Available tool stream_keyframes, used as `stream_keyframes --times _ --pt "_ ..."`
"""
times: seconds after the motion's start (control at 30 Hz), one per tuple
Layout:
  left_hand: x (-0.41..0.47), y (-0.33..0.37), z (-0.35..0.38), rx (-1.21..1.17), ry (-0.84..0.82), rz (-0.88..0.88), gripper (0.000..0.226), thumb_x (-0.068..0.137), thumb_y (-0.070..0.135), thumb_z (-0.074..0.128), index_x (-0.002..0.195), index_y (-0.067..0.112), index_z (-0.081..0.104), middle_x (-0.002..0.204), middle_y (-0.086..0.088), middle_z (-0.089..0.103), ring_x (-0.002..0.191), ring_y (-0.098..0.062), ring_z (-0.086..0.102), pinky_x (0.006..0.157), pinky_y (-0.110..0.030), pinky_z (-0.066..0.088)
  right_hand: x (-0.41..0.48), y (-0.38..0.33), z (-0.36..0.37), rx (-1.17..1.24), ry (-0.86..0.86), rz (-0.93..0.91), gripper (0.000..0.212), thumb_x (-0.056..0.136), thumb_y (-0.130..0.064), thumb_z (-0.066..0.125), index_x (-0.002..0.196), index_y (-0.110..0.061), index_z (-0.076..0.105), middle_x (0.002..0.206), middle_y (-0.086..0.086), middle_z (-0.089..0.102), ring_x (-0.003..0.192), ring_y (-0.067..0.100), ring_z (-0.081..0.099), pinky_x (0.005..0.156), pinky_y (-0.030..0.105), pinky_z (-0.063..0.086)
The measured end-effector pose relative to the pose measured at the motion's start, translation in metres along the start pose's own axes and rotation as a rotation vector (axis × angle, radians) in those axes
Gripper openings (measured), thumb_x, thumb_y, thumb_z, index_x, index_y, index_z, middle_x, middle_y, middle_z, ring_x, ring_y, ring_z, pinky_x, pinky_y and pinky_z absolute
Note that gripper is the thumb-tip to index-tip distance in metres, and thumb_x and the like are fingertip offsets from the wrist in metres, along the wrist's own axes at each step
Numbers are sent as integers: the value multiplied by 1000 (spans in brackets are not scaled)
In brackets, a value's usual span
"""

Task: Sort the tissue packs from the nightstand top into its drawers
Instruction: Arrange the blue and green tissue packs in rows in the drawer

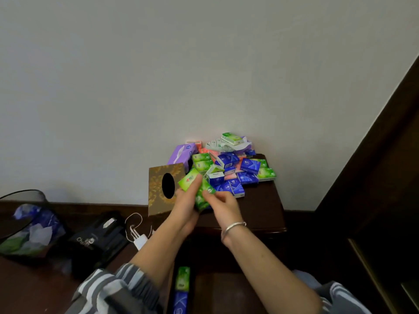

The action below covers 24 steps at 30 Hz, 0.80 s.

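Head view: left hand (pixel 185 201) clamped on green tissue packs (pixel 190 182), thumb across the top one; right hand (pixel 223 201) pinching another green pack (pixel 202 198) just below, fingers closed on it. Behind the fingers, a heap of blue, green and pink packs (pixel 233 168) piled on the dark nightstand top (pixel 260 207) against a pale wall (pixel 158 75). Beside the heap, a gold tissue box (pixel 158 189). Below, an open drawer (pixel 215 288) holding one green pack (pixel 182 278) and one blue pack (pixel 180 302).
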State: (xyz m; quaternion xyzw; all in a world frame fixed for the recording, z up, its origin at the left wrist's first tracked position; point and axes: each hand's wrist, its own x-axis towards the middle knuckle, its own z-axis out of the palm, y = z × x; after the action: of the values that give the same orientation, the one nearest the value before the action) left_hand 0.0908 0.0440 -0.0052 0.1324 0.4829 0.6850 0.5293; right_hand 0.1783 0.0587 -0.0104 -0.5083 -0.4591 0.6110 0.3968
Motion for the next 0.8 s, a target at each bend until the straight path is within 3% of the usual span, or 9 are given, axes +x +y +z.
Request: stream_keyframes --times 0.07,0.17,0.23,0.37,0.6,0.7,0.8 --pt "2 7 -16 8 6 -10 54 91 24 61 136 0 43 128 -24 59 115 -37 60 99 -49 48 -4 7 6 -99 -75 -26 16 78 -31 72 87 -22 62 116 11 58 105 18 58 95 30 47" --pt "11 26 -43 92 20 92 46 91 26 61 132 6 52 113 -15 67 91 -24 68 65 -33 57 6 14 -1 -271 -151 -108 12 78 -35 71 82 -26 64 115 6 59 99 8 54 87 21 44" --pt "22 40 -62 138 85 128 49 90 29 62 133 8 50 113 -14 67 86 -21 67 58 -29 54 28 15 -15 -370 -125 -134 15 78 -35 71 85 -23 65 112 6 62 97 9 55 84 22 44" --pt "45 51 -90 190 128 105 58 88 31 67 135 7 44 127 -20 60 101 -32 64 65 -35 53 102 17 -43 -560 84 -74 37 78 -29 73 106 -8 62 117 13 62 106 25 58 93 36 47" --pt "76 32 -92 220 81 98 59 84 33 70 133 9 47 123 -18 63 108 -34 64 85 -47 54 171 40 -36 -705 171 136 89 69 -39 80 137 -3 36 136 17 49 122 33 50 94 36 43" --pt "83 26 -95 222 107 93 56 84 34 70 132 11 50 121 -15 66 108 -32 65 95 -50 52 176 48 -29 -698 206 180 86 66 -32 83 135 -3 40 132 17 52 117 33 53 89 36 46" --pt "85 26 -101 208 96 86 53 86 35 68 131 13 51 119 -13 67 107 -30 66 95 -49 52 178 47 -32 -645 196 187 57 66 -18 83 115 -2 57 119 17 61 106 31 58 79 31 45"
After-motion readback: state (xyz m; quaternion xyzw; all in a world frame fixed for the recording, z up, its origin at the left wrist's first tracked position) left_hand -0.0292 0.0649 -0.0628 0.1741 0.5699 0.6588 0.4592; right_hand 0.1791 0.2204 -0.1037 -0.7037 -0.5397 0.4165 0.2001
